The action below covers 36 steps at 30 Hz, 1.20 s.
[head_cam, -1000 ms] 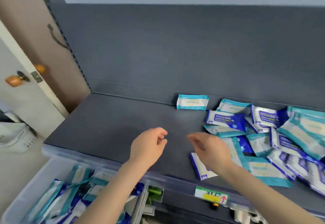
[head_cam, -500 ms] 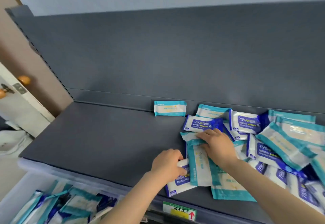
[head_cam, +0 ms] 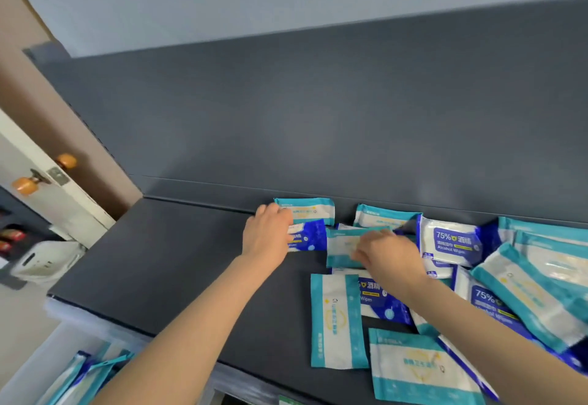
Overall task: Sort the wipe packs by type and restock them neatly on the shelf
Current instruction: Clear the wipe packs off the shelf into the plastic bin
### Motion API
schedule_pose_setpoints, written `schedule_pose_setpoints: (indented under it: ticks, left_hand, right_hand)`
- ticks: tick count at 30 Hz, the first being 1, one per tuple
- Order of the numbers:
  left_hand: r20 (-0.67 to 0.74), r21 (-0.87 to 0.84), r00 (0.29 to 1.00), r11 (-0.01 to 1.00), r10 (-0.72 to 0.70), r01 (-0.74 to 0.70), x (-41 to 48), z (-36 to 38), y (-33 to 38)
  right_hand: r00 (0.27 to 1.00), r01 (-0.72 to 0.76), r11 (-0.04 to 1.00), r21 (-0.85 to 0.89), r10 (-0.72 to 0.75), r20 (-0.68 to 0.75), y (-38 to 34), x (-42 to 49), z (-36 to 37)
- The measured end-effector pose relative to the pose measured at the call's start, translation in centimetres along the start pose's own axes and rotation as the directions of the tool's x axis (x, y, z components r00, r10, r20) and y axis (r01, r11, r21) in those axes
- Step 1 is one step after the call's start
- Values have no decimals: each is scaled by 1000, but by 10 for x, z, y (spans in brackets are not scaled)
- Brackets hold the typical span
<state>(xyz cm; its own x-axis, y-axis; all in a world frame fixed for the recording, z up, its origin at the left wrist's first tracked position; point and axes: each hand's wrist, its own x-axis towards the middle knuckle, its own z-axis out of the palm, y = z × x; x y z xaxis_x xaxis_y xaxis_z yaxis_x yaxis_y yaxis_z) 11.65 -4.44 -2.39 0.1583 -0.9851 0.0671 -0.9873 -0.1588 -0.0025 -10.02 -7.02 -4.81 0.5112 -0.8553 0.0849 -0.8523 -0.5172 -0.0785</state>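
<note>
Low on the left, a bin (head_cam: pixel 79 379) holds loose packs. Above it runs the dark grey shelf (head_cam: pixel 178 264), with 2 front packs (head_cam: pixel 337 318), both teal, lying flat near its edge. Further in, the left hand (head_cam: pixel 269 234) curls over a blue pack (head_cam: pixel 308 234), gripping it just before a rear pack (head_cam: pixel 307 210). The right hand (head_cam: pixel 388 253) pinches a teal pack (head_cam: pixel 343 245). A mixed pile (head_cam: pixel 525 277) crowds the right. Behind rises the grey panel (head_cam: pixel 318 118). A door (head_cam: pixel 38 163) with 2 orange knobs stands far left.

shelf (head_cam: pixel 165 264) left bare; packs (head_cam: pixel 525 293) rt
</note>
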Motion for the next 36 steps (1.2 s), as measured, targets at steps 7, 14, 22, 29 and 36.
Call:
schedule_pose_setpoints:
  ticks: [7,14,22,29,36]
  left_hand:
    - [-90,60,995,997,46,-41,32,34,16]
    - [-45,101,999,995,-1,6,35,38,16]
    - [-27,-35,981,981,-190,189,1,24,-11]
    - [9,-314,913,866,-407,389,-36,-2,-65]
    - [44,-506,846,718,-532,478,-83,-23,-126]
  right_hand:
    - [984,-131,989,74,120,135,7,17,23]
    - [974,-96,995,-28,100,206,8,32,24]
    - [981,-132,989,70,120,153,3,30,15]
    - [997,-70,992,102,71,-5,-27,35,-11]
    - [993,48,981,189,-26,-114,-101,35,-39]
